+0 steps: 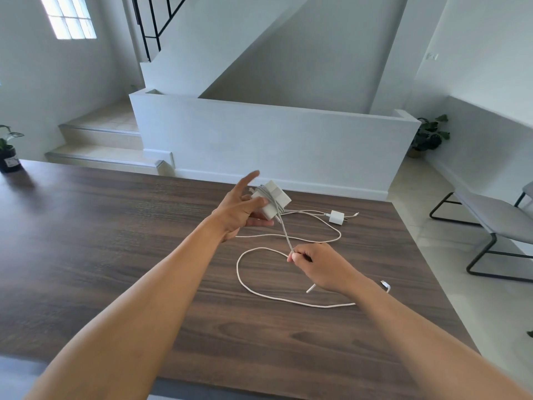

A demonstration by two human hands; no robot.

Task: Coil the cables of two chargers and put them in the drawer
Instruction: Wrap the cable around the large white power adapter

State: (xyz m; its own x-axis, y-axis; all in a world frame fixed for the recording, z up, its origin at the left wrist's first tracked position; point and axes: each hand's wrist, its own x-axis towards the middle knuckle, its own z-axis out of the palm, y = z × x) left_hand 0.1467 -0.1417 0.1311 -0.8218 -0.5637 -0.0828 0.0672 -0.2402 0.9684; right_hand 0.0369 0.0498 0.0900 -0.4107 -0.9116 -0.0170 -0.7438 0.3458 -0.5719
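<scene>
Head view shows the left hand (240, 210) gripping a white power brick (274, 199) above the wooden table (115, 241), thumb pressed on the few cable turns wound round it, forefinger sticking out. The right hand (317, 267), nearer and further right, pinches the brick's cable (285, 236), whose slack lies looped on the table. Far right of the brick, a small white plug charger (337, 217) lies on the table, its thin cable (339, 233) trailing.

The table (115, 241) is showing dark brown wood grain with paler streaks running through it. The square charger brick (272, 199) is looking plain white, its cable (288, 241) a greyer white, the small charger (337, 217) white too. The chair (501, 217) is wearing a grey seat on a black frame, and the stair railing (150, 37) is standing black against white walls.
</scene>
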